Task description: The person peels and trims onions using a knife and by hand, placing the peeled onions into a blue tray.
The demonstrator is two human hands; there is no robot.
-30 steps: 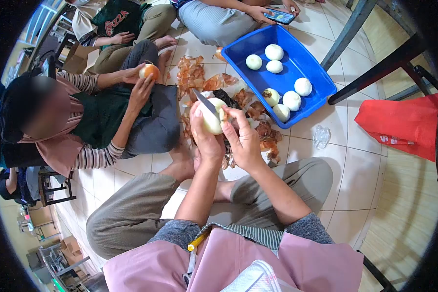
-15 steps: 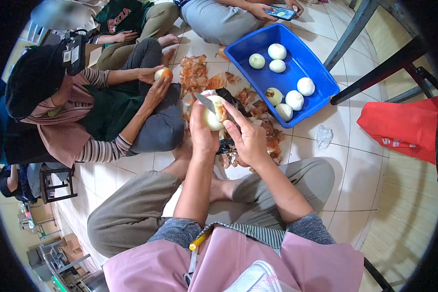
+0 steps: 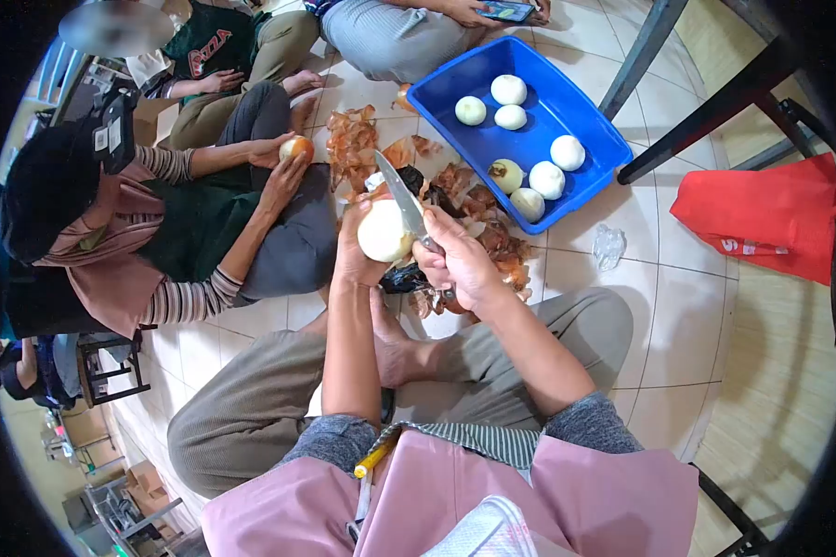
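Observation:
My left hand (image 3: 354, 252) is closed around a peeled white onion (image 3: 384, 234), held over the floor in front of my crossed legs. In my right hand (image 3: 463, 264) is a knife (image 3: 400, 193), gripped by its handle, with the blade pointing up and away from me. The blade lies at the onion's right side; whether it touches cannot be made out. Beneath both hands, onion skins (image 3: 502, 243) are scattered around a crumpled black plastic bag (image 3: 405, 277).
A blue basin (image 3: 567, 206) with several peeled onions (image 3: 547, 180) stands ahead to the right. At my left a seated co-worker holds a partly peeled onion (image 3: 295, 148). Clear crumpled plastic (image 3: 608, 247), a red bag (image 3: 762, 218) and table legs (image 3: 706, 116) are on the right.
The knife has swung outward, and its blade now shows more fully. My right fingers have moved off the onion and wrap the handle. The view has shifted slightly.

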